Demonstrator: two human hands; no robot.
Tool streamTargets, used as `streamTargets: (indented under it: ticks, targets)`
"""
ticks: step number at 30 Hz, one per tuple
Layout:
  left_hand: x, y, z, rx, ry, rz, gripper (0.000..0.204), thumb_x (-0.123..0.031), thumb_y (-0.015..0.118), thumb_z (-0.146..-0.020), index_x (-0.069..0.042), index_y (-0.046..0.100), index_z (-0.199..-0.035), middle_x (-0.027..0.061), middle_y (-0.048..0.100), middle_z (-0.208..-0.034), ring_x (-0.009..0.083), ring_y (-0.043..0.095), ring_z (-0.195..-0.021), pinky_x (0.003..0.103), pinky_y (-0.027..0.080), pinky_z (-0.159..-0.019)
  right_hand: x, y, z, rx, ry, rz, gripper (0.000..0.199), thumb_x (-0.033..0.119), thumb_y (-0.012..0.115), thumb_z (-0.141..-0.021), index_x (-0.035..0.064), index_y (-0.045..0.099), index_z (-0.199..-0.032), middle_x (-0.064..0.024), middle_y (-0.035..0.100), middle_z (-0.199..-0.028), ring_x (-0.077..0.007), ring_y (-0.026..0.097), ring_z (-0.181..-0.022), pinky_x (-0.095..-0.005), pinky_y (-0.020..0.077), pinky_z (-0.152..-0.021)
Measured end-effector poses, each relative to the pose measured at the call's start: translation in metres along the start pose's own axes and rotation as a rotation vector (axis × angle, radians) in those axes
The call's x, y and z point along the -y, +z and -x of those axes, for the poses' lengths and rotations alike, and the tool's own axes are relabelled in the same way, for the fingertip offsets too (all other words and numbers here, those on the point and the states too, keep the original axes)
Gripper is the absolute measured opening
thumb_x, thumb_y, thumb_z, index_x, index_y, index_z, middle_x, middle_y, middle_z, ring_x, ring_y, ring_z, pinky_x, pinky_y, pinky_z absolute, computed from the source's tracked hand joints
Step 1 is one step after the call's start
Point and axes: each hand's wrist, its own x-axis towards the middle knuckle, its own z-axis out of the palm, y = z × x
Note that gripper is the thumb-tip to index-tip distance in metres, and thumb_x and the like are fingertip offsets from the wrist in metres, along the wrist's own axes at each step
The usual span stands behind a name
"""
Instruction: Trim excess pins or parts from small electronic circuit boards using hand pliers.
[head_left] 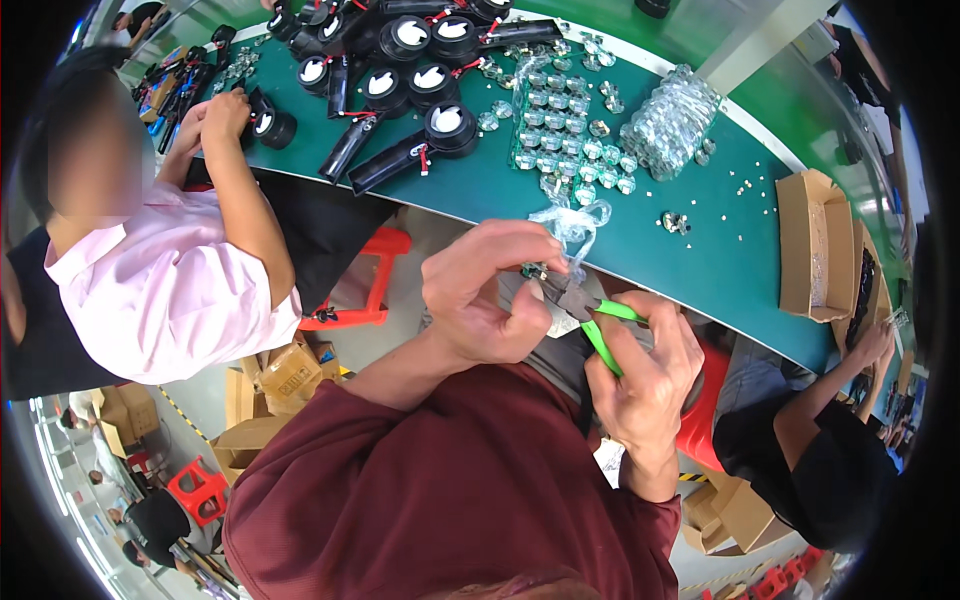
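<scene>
In the middle of the frame, green-handled cutters (598,322) are gripped by the right hand (645,385). A small part (536,269) is pinched by the left hand (485,290). Many parts (560,130) are laid on the green worktop (720,240) above, uncut as it seems.

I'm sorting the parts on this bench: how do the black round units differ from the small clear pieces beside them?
The black round units are large and dark, with white centres and long black handles; the small clear pieces are tiny and glassy. The units lie loosely scattered; many clear pieces sit in neat rows. Both rest on the green table.
</scene>
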Motion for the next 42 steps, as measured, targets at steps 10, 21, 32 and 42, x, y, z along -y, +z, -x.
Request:
streamTargets:
  ticks: [10,21,32,42]
  targets:
    - [0.0023,-0.0015,0.0008,0.013,0.008,0.010,0.035,0.009,0.056,-0.062,0.008,0.068,-0.094,0.0161,0.070,-0.085,0.0255,0.070,-0.080,0.033,0.058,-0.072,-0.0008,-0.0011,-0.0003,0.027,0.000,0.009,0.033,0.002,0.067,-0.056,0.0006,0.073,-0.088,-0.0127,0.064,-0.097,-0.0296,0.063,-0.078,-0.0382,0.0511,-0.068]
    - [0.0042,-0.0037,0.0030,0.026,0.019,0.010,0.037,0.009,0.055,-0.060,0.008,0.069,-0.094,0.0150,0.071,-0.084,0.0260,0.069,-0.081,0.034,0.057,-0.074,-0.0026,-0.0020,0.0013,0.042,0.007,-0.017,0.034,0.002,0.067,-0.056,0.0005,0.073,-0.089,-0.0131,0.065,-0.097,-0.0300,0.064,-0.079,-0.0383,0.0517,-0.069]
    - [0.0046,-0.0046,0.0025,0.033,0.027,0.000,0.036,0.009,0.056,-0.061,0.008,0.069,-0.095,0.0159,0.071,-0.084,0.0258,0.070,-0.080,0.034,0.057,-0.073,-0.0032,-0.0038,0.0003,0.037,0.000,-0.005,0.034,0.002,0.067,-0.056,0.0005,0.073,-0.089,-0.0135,0.065,-0.096,-0.0299,0.064,-0.080,-0.0384,0.0515,-0.069]
    - [0.0047,-0.0043,0.0030,0.052,0.042,0.007,0.036,0.009,0.057,-0.061,0.008,0.069,-0.096,0.0181,0.071,-0.087,0.0243,0.070,-0.079,0.032,0.058,-0.072,-0.0045,-0.0040,0.0018,0.019,-0.008,-0.010,0.033,0.002,0.066,-0.056,0.0011,0.073,-0.088,-0.0132,0.065,-0.096,-0.0297,0.065,-0.080,-0.0385,0.0516,-0.070]
